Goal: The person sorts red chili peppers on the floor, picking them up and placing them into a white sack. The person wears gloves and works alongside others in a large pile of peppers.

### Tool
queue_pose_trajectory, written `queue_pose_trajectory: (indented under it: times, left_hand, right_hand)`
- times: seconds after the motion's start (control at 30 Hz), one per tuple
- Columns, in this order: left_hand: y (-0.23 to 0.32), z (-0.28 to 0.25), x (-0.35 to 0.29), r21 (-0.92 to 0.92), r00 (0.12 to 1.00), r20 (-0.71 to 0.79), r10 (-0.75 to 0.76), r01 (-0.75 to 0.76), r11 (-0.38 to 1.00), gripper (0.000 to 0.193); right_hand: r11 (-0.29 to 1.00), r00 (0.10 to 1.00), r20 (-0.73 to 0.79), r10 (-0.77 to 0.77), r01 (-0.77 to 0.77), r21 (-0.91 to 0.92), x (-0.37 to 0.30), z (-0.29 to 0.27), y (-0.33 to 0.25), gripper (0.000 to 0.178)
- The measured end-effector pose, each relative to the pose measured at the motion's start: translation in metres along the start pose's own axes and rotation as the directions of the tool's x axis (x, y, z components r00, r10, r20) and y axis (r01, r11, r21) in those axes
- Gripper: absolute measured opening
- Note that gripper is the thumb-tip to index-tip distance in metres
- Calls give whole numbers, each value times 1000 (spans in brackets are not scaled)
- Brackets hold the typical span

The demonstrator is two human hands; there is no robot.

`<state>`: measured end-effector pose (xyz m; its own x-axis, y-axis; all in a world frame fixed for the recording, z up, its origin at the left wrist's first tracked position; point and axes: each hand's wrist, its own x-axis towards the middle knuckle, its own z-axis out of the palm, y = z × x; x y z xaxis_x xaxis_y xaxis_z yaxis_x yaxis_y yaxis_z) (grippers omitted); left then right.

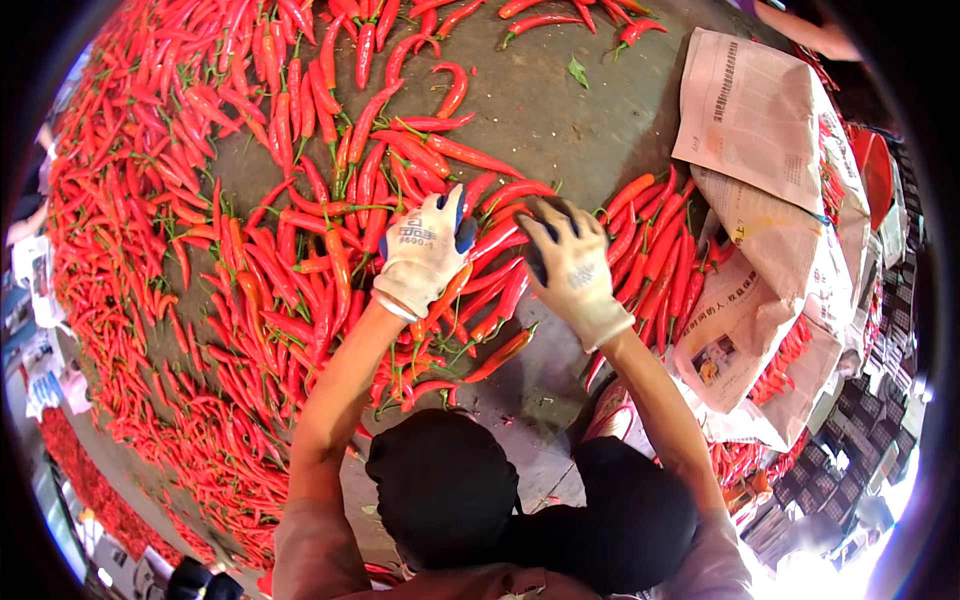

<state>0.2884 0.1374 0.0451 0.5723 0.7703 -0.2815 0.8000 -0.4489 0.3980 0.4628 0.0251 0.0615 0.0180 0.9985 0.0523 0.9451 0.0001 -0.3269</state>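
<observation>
Red chili peppers [300, 240] lie in a broad loose spread on the floor. My left hand [425, 250], in a white work glove with blue finger coating, rests on peppers at the middle of the picture. Its thumb stands apart from its partly bent fingers, and I see no pepper clasped in it. My right hand [577, 268], in a white glove with dark fingertips, is over peppers just to the right, fingers apart. Between the hands lie several peppers [493, 240]. Right of my right hand is a small pile of aligned peppers [655, 250].
Newspaper sheets [755, 120] cover a heap of chilies at the right. Dark crates [850, 415] stand farther right. My dark-clad knee [635, 510] is close below my right hand. Another person's arm [812, 32] shows at the upper right.
</observation>
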Motion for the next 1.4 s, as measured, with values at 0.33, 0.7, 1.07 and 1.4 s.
queue_pose_trajectory:
  times: [0.33, 0.7, 1.07, 1.4]
  left_hand:
    - [10, -19, -50, -858, 937, 3, -349, 182, 480, 45]
    - [34, 22, -161, -822, 794, 521, -314, 368, -435, 31]
    - [105, 68, -229, -850, 732, 484, -480, 264, -455, 28]
    - [129, 15, -267, -985, 898, 7, -439, 81, 150, 45]
  right_hand:
    - [989, 1000, 13, 5, -7, 148, -12, -7, 12, 49]
    - [908, 888, -235, 396, -340, 245, -86, -46, 44, 53]
    - [719, 799, 224, -558, 331, 611, -96, 1, -19, 55]
    - [65, 973, 134, -190, -123, 990, -127, 43, -47, 62]
